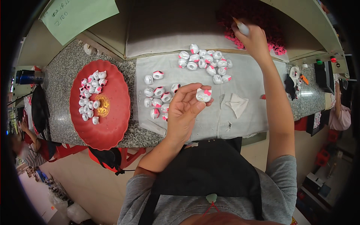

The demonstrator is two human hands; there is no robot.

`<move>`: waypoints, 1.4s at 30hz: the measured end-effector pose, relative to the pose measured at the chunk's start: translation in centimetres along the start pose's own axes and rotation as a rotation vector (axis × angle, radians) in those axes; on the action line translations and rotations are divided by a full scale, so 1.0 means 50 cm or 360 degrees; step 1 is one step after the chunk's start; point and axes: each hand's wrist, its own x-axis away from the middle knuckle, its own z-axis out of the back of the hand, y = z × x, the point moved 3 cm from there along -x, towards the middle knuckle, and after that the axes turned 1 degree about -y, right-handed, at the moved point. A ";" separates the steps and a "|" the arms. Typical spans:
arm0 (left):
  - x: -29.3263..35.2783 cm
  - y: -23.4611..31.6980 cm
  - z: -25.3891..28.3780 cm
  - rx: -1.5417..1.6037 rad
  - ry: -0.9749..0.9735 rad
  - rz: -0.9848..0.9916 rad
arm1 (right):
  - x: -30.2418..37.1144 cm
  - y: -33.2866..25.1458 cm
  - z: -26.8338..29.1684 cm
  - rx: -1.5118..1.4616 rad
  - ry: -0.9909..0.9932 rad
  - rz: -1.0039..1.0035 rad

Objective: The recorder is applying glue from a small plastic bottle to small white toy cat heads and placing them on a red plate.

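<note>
Between thumb and fingers of my left hand [184,112] is a small white cat-head figure [203,95] with a pink bow, its front turned up. My right hand [255,40] reaches to the far right and is closed around a slim white tool [243,29] with a brownish pointed tip; its exact kind is unclear. That tip lies over a heap of small pink pieces [275,47], partly in shadow. More white heads with pink parts stand in a group [210,60] beyond my left hand. Several others [149,92] are lined up to its left.
A red scalloped tray [116,127] on the left holds several finished-looking heads. On the white sheet [255,112] lies a crumpled white cloth [237,104]. A compartment wall [101,37] with a green note [80,17] rises at the far left. Other people are at both sides.
</note>
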 end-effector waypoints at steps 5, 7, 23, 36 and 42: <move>0.002 -0.007 -0.002 -0.0076 -0.0009 0.0020 | 0.150 -0.044 0.036 -0.0832 -0.0140 -0.0325; 0.000 -0.012 -0.006 -0.0161 -0.0009 -0.0012 | 0.202 -0.053 0.049 -0.0994 -0.0122 -0.0435; 0.012 -0.031 -0.056 -0.1237 -0.0328 -0.0502 | 0.337 -0.107 0.029 -0.1979 -0.0198 -0.0608; 0.016 -0.035 -0.079 -0.1504 -0.0368 -0.0693 | 0.346 -0.083 0.010 -0.2126 -0.0133 -0.0731; 0.020 -0.036 -0.081 -0.1487 -0.0552 -0.0567 | 0.347 -0.084 0.001 -0.2057 -0.0026 -0.0588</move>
